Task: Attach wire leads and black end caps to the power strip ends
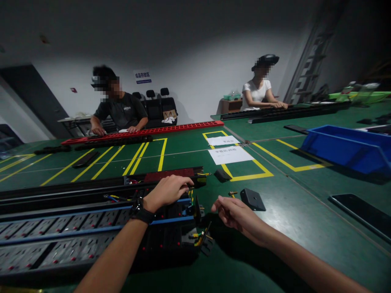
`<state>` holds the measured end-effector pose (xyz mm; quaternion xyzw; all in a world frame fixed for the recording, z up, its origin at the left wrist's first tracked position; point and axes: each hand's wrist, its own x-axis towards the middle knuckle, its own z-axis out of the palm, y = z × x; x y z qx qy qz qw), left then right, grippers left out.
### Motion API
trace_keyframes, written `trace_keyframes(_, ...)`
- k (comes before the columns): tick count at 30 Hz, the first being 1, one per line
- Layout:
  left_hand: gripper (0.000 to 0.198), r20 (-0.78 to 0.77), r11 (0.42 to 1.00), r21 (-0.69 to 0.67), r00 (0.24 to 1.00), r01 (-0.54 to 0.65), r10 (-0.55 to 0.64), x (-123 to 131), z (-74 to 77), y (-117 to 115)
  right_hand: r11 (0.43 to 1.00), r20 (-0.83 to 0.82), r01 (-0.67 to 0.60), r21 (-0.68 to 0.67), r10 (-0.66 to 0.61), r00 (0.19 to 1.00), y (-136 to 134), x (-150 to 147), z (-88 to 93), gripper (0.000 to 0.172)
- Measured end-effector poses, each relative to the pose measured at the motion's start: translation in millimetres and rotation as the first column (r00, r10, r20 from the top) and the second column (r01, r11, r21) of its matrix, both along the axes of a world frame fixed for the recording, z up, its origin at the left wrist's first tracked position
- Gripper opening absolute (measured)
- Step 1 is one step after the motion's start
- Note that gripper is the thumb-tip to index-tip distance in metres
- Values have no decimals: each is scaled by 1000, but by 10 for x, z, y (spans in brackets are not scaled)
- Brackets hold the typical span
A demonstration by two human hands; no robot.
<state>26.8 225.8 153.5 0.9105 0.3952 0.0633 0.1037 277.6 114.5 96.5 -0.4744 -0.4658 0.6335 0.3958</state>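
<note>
My left hand (167, 191) rests with curled fingers on the end of a long black power strip assembly (91, 228) with blue rails and coloured wires, gripping its upper edge. A black watch sits on that wrist. My right hand (233, 211) hovers just right of the strip's end, fingers loosely bent and apart, holding nothing that I can see. A black end cap (252, 199) lies on the green table (275, 244) just beyond the right hand. Next to it lies a small brass-coloured part (232, 193).
Another black cap (222, 175) lies by yellow floor-tape lines. Two paper sheets (229, 154) lie further back. A blue bin (348, 148) stands at the right, a black flat strip (360, 213) near the right edge. Two people work on long strips at the far tables.
</note>
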Motion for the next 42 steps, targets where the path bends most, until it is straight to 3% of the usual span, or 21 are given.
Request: trace_keyframes(42,23,-66,994,101,998,27,-20,20,32,-65,1000,-42,-29,-12,28,999,18,9,-9,67)
